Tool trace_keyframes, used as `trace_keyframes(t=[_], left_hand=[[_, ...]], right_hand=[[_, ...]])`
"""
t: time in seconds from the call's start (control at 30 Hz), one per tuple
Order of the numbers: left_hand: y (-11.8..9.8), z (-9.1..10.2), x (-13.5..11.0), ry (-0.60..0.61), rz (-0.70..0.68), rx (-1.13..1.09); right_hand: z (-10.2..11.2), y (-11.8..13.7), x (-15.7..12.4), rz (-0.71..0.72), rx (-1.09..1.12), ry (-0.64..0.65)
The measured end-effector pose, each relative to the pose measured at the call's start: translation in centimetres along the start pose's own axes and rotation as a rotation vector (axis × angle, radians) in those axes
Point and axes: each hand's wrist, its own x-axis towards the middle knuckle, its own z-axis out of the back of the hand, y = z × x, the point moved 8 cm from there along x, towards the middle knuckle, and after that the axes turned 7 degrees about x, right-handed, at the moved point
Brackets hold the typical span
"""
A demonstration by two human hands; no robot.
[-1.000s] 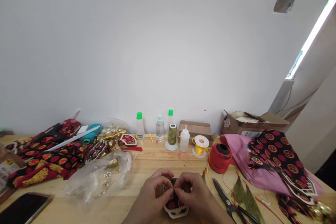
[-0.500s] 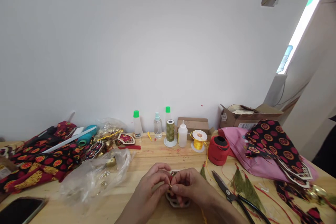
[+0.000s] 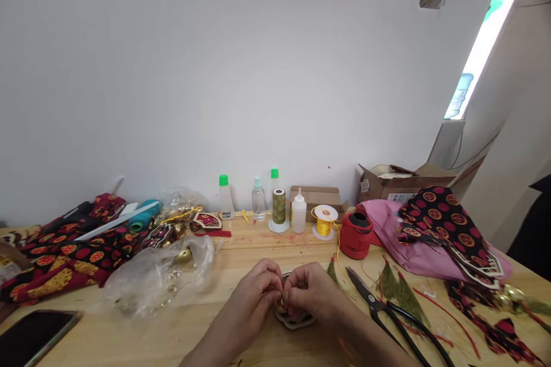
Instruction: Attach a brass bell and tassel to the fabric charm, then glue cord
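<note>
My left hand (image 3: 263, 293) and my right hand (image 3: 310, 293) meet at their fingertips above the wooden table (image 3: 241, 252), both pinched closed. A small yellowish bit shows at the fingertips; what each pinch holds is too small and hidden to name. Beneath the fingers lies a flat ornament with a pale outlined rim (image 3: 293, 324) and a dark red and yellow middle, mostly covered by my hands. Right of my right hand lie black-handled scissors (image 3: 371, 299), blades apart, and a green tassel (image 3: 332, 270).
Behind stand a green thread spool (image 3: 279, 206), a white squeeze bottle (image 3: 298, 215), a yellow cord spool (image 3: 323, 228) and a red roll (image 3: 356, 238). At left are a plastic bag of bells (image 3: 150, 281), patterned fabric (image 3: 69, 258) and a phone (image 3: 38, 335). Pink cloth (image 3: 387, 229) lies right.
My fingertips have drawn closer together, and the left fingers are more curled. The whole view has shifted slightly; the things on the table look unmoved.
</note>
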Motion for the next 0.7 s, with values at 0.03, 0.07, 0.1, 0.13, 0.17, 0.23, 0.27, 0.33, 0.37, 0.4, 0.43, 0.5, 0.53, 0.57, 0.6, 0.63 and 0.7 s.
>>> trace_keyframes(t=[0.03, 0.07, 0.1, 0.13, 0.17, 0.23, 0.27, 0.33, 0.37, 0.4, 0.43, 0.5, 0.53, 0.57, 0.6, 0.63, 0.7], left_hand=[[-0.01, -0.04, 0.05, -0.003, 0.001, -0.001], [-0.01, -0.03, 0.11, -0.009, 0.002, -0.005], [0.01, 0.02, 0.15, -0.016, 0.004, -0.009], [0.07, 0.08, 0.17, -0.021, 0.009, -0.01], [0.14, 0.14, 0.17, -0.021, 0.015, -0.01], [0.28, 0.33, 0.13, -0.022, 0.024, -0.004], [0.35, 0.41, 0.09, -0.02, 0.029, 0.0], [0.51, 0.53, 0.03, -0.017, 0.043, 0.003], [0.59, 0.56, 0.01, -0.016, 0.05, 0.001], [0.68, 0.56, 0.01, -0.016, 0.059, 0.0], [0.75, 0.52, 0.03, -0.015, 0.064, -0.003], [0.78, 0.36, 0.1, -0.012, 0.06, -0.008], [0.77, 0.26, 0.14, -0.01, 0.055, -0.009], [0.76, 0.16, 0.19, -0.008, 0.049, -0.008], [0.75, 0.07, 0.22, -0.007, 0.046, -0.005], [0.73, -0.02, 0.24, -0.004, 0.042, 0.0], [0.65, -0.15, 0.25, 0.0, 0.036, 0.006]], right_hand=[[0.05, -0.02, -0.02, -0.001, -0.004, -0.012], [0.15, 0.01, -0.03, 0.004, -0.006, -0.025], [0.28, 0.05, -0.05, 0.009, -0.008, -0.038], [0.38, 0.1, -0.06, 0.014, -0.009, -0.043], [0.43, 0.13, -0.07, 0.016, -0.008, -0.036], [0.35, 0.08, -0.1, 0.008, 0.0, 0.011], [0.28, 0.01, -0.12, 0.0, 0.008, 0.04], [0.21, -0.14, -0.14, -0.014, 0.034, 0.086], [0.25, -0.22, -0.13, -0.019, 0.043, 0.093], [0.29, -0.28, -0.11, -0.021, 0.049, 0.095], [0.34, -0.33, -0.08, -0.022, 0.049, 0.091], [0.38, -0.31, -0.05, -0.016, 0.038, 0.079], [0.41, -0.26, -0.05, -0.013, 0.028, 0.068], [0.45, -0.2, -0.08, -0.014, 0.017, 0.056], [0.49, -0.15, -0.11, -0.015, 0.004, 0.043], [0.55, -0.08, -0.16, -0.017, -0.009, 0.029], [0.63, 0.0, -0.25, -0.024, -0.023, 0.004]])
